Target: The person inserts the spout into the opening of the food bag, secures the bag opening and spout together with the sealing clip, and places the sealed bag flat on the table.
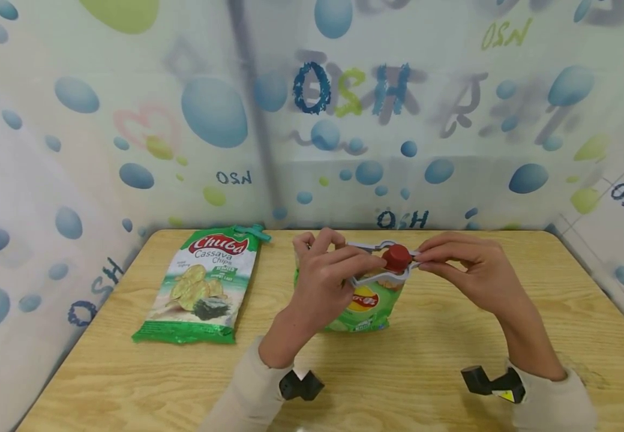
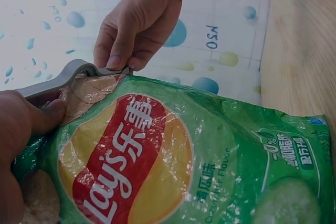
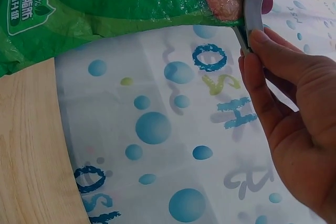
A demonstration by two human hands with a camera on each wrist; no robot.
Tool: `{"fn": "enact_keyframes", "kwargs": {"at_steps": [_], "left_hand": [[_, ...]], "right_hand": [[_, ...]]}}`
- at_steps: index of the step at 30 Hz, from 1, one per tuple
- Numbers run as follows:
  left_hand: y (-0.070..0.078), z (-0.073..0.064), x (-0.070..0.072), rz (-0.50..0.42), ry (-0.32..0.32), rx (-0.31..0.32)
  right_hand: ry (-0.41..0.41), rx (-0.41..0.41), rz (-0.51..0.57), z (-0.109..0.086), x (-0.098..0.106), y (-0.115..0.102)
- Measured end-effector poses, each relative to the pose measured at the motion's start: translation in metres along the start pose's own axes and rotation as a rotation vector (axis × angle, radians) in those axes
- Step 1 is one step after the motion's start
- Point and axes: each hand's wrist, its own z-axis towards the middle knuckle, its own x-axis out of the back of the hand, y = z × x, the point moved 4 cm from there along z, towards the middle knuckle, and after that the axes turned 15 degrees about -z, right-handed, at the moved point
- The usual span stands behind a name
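A green Lay's chip bag [image 1: 363, 309] is held up near the middle of the table, with a grey bag clip [image 1: 393, 277] along its top edge. On the clip sits a round red cap [image 1: 397, 257]. My left hand [image 1: 323, 279] grips the clip and the bag's top from the left, one finger reaching the cap. In the left wrist view, its thumb [image 2: 52, 114] lies against the bag just below the clip. From the right, my right hand [image 1: 468, 270] pinches the clip's end between thumb and fingers [image 3: 257, 77]. Part of the bag is hidden behind my left hand.
A Chuba cassava chips bag [image 1: 206, 288] lies at the left of the table, a teal clip [image 1: 252, 233] at its top corner. The wooden table [image 1: 425, 372] ends at a patterned curtain [image 1: 312, 180] behind.
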Motion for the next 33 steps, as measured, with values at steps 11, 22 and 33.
{"fn": "enact_keyframes", "kwargs": {"at_steps": [11,22,33], "left_hand": [[0.001,0.0,0.0,0.05,-0.016,-0.013],[0.0,0.001,0.007,-0.067,-0.038,-0.034],[-0.003,0.002,0.014,-0.167,-0.166,-0.028]], "right_hand": [[-0.02,-0.053,0.096,0.005,0.0,-0.011],[-0.023,-0.014,0.131,0.009,0.003,-0.02],[-0.05,-0.029,0.143,0.003,-0.003,-0.014]]}}
